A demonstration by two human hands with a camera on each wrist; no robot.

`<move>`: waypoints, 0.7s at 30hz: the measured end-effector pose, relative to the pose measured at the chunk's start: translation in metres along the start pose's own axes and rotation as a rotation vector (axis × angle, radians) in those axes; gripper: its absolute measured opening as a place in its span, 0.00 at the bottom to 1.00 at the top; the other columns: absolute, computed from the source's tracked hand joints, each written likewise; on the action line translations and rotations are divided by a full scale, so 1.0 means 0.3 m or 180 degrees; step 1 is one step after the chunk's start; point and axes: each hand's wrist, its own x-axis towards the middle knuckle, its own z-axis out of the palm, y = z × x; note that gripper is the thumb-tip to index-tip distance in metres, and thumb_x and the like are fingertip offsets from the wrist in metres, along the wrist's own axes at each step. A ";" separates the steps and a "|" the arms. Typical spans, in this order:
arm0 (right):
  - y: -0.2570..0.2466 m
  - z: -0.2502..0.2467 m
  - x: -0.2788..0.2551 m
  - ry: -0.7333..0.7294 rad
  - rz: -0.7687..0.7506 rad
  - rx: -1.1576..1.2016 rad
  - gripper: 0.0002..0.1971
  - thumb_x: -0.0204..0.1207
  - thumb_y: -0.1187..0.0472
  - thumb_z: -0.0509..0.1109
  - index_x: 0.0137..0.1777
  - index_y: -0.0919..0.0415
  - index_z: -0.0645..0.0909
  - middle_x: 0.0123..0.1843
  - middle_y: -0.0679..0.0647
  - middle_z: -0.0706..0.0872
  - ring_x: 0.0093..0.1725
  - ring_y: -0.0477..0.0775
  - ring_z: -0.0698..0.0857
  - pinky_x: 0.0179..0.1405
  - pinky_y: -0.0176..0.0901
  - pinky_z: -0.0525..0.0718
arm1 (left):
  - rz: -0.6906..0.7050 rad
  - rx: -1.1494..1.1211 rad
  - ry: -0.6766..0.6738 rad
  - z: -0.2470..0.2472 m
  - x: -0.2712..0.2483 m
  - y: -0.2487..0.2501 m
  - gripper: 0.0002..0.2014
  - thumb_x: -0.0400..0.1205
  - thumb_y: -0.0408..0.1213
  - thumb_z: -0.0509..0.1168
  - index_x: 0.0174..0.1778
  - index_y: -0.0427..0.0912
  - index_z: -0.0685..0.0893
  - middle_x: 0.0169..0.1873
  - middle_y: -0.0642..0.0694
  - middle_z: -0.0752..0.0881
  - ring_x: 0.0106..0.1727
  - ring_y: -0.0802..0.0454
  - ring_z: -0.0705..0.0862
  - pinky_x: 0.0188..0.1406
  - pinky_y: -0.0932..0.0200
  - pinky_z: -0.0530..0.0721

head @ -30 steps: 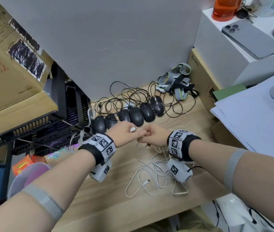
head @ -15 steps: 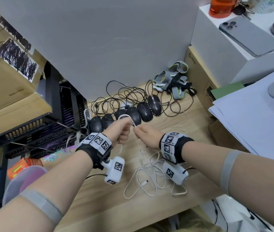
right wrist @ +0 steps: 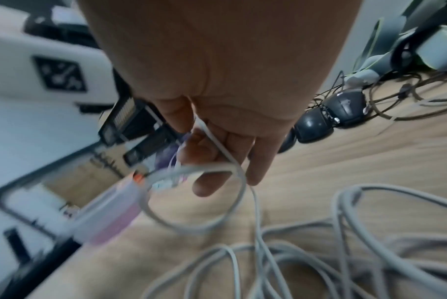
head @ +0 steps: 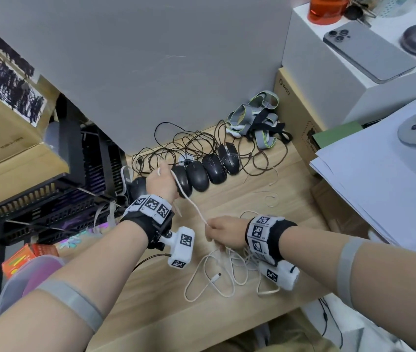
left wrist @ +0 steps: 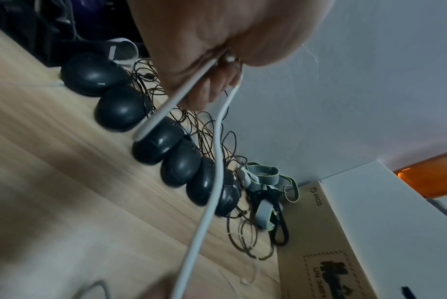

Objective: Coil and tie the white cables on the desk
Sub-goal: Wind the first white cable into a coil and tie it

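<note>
A white cable runs taut between my two hands above the wooden desk. My left hand grips one end of it near the row of mice; in the left wrist view the cable passes through the curled fingers with a short tail sticking out. My right hand pinches the cable lower down, and the right wrist view shows the cable running between thumb and fingers. The rest lies as loose white loops on the desk under my right wrist, a connector end among them.
Several black mice with tangled black cords line the back of the desk. Grey straps lie in the back corner. A cardboard box, a paper stack and a phone stand right; black trays left.
My hands, touching a second ago, have drawn apart. The left hand moved up and back toward the mice, the right came toward me, and the white cable now stretches between them.
</note>
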 end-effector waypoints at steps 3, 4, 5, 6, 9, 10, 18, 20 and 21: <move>0.034 0.026 -0.029 -0.0266 -0.0081 -0.0666 0.16 0.87 0.47 0.51 0.48 0.55 0.75 0.44 0.53 0.81 0.44 0.55 0.79 0.51 0.44 0.75 | -0.0340 -0.0607 -0.0026 0.005 0.007 0.003 0.26 0.88 0.59 0.52 0.45 0.38 0.79 0.30 0.38 0.86 0.34 0.37 0.90 0.41 0.42 0.93; 0.041 0.027 -0.033 -0.0285 -0.0120 -0.0854 0.16 0.87 0.48 0.49 0.49 0.56 0.74 0.46 0.52 0.79 0.47 0.55 0.78 0.55 0.44 0.71 | -0.0518 -0.0908 -0.0132 0.006 0.003 0.005 0.24 0.89 0.58 0.53 0.44 0.39 0.77 0.27 0.39 0.84 0.28 0.40 0.88 0.34 0.46 0.93; 0.046 0.025 -0.031 -0.0286 -0.0168 -0.1084 0.17 0.88 0.48 0.48 0.50 0.56 0.74 0.46 0.52 0.79 0.50 0.57 0.79 0.63 0.46 0.69 | -0.0635 -0.1088 -0.0229 0.006 -0.008 0.009 0.23 0.89 0.58 0.53 0.39 0.42 0.74 0.22 0.44 0.79 0.20 0.47 0.80 0.22 0.55 0.89; 0.048 0.021 -0.028 -0.0256 -0.0254 -0.1349 0.18 0.88 0.48 0.46 0.50 0.56 0.75 0.44 0.51 0.80 0.53 0.59 0.81 0.74 0.51 0.62 | -0.0640 -0.1087 -0.0345 0.004 -0.011 0.009 0.23 0.89 0.59 0.53 0.35 0.45 0.70 0.19 0.49 0.72 0.16 0.53 0.70 0.13 0.64 0.77; 0.039 0.001 -0.018 -0.0078 -0.0442 -0.1652 0.17 0.88 0.48 0.47 0.48 0.53 0.74 0.39 0.48 0.81 0.51 0.58 0.83 0.77 0.55 0.62 | -0.0680 -0.0696 -0.0662 0.011 -0.015 0.005 0.21 0.87 0.57 0.58 0.35 0.49 0.67 0.19 0.54 0.63 0.17 0.56 0.59 0.13 0.66 0.58; 0.029 -0.007 -0.016 0.0006 -0.0469 -0.1545 0.17 0.87 0.47 0.48 0.47 0.52 0.75 0.40 0.50 0.82 0.47 0.58 0.82 0.68 0.53 0.73 | -0.0726 -0.0522 -0.0842 0.016 -0.020 0.003 0.19 0.87 0.54 0.62 0.35 0.48 0.68 0.20 0.54 0.63 0.18 0.56 0.59 0.13 0.65 0.58; -0.086 -0.075 0.009 0.0424 -0.0818 -0.1242 0.19 0.84 0.46 0.60 0.36 0.54 0.81 0.31 0.47 0.79 0.36 0.52 0.78 0.36 0.46 0.72 | -0.0753 0.0450 -0.1508 0.069 -0.071 -0.023 0.09 0.87 0.30 0.58 0.41 0.35 0.78 0.22 0.47 0.72 0.14 0.54 0.67 0.14 0.66 0.67; -0.093 -0.087 0.020 0.0540 -0.0725 -0.1131 0.19 0.82 0.47 0.64 0.31 0.54 0.80 0.29 0.47 0.77 0.35 0.53 0.78 0.36 0.46 0.74 | -0.0339 0.1228 -0.1660 0.074 -0.090 -0.028 0.12 0.86 0.38 0.58 0.42 0.36 0.80 0.21 0.46 0.74 0.14 0.51 0.70 0.19 0.63 0.69; -0.095 -0.091 0.024 0.0604 -0.0660 -0.1048 0.20 0.80 0.47 0.66 0.30 0.56 0.80 0.27 0.48 0.77 0.34 0.53 0.78 0.36 0.45 0.75 | -0.0069 0.1644 -0.1681 0.074 -0.099 -0.026 0.15 0.85 0.43 0.59 0.39 0.37 0.80 0.20 0.46 0.75 0.15 0.50 0.72 0.21 0.63 0.70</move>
